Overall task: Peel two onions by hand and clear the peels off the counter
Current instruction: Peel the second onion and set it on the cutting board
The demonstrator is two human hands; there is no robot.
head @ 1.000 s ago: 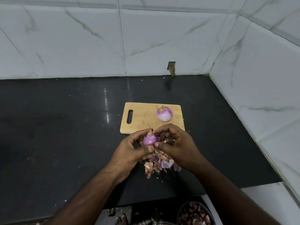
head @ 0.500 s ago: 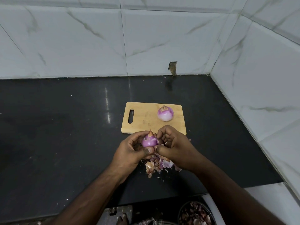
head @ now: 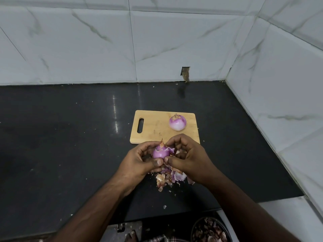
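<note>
A purple onion (head: 160, 152) with its dry tip pointing up sits between both hands, just in front of the wooden cutting board (head: 153, 130). My left hand (head: 139, 159) cups it from the left, thumb under it. My right hand (head: 188, 158) pinches a loose strip of skin on the onion's right side. A second, peeled onion (head: 177, 122) rests on the board's right half. A heap of peels (head: 170, 178) lies on the black counter (head: 70, 145) under my hands, partly hidden by them.
White marble-look tiled walls close the counter at the back and on the right. A dark bowl (head: 210, 230) holding peels sits below the counter's front edge at the bottom right. A few peel scraps lie near the front edge (head: 164, 206).
My right fingers have shifted on the onion and a pale strip of skin now stands lifted at its right side. The onion stays in my left hand.
</note>
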